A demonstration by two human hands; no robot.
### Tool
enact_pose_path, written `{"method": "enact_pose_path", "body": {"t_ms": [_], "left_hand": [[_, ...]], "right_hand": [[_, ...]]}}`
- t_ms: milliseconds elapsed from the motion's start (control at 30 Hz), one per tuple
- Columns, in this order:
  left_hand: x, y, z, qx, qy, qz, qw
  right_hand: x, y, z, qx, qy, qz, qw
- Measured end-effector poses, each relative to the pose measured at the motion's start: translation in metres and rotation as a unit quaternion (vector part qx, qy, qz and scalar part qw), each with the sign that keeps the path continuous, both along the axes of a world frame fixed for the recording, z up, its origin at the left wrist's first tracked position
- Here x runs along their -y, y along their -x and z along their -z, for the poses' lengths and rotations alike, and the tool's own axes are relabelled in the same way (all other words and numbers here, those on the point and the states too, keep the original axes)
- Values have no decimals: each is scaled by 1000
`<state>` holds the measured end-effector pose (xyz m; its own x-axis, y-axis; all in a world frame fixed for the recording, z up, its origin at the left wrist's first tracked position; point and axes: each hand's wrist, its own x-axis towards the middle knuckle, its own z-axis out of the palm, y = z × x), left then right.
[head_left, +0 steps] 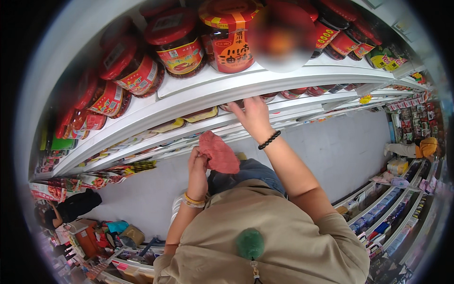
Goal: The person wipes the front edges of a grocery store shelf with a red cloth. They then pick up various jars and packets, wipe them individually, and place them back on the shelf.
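My left hand (197, 165) is closed on a crumpled pink cloth (220, 154), which hangs in front of the lower shelves, near my waist. My right hand (254, 116), with a black bead bracelet at the wrist, reaches in under the upper shelf's front edge. Its thumb and fingers are apart around a dark jar (240, 102) on the second shelf; the fingertips and most of that jar are hidden by the shelf above. On the upper shelf (208, 85) stands a row of red-lidded sauce jars (178, 52).
Yellow-edged packs (201, 115) lie on the second shelf, left of my right hand. Behind me runs a grey floor (326, 151) with another aisle of shelves (392, 213) at the right. One person in orange (427, 147) is far right, another in dark clothes (75, 208) far left.
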<state>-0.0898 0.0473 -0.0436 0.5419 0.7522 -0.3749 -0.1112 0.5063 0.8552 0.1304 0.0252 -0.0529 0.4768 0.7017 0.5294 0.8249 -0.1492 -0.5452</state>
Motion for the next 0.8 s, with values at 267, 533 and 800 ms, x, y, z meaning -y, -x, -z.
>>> {"method": "enact_pose_path", "body": {"t_ms": [267, 533, 800], "left_hand": [[-1, 1, -4, -2, -4, 4, 1000], [0, -3, -6, 16, -6, 23, 1000], [3, 2, 0, 13, 0, 13, 1000]], "right_hand": [[40, -38, -9, 143, -105, 42, 983], [40, -77, -24, 38, 55, 35, 997], [36, -68, -31, 28, 65, 28, 997]]}}
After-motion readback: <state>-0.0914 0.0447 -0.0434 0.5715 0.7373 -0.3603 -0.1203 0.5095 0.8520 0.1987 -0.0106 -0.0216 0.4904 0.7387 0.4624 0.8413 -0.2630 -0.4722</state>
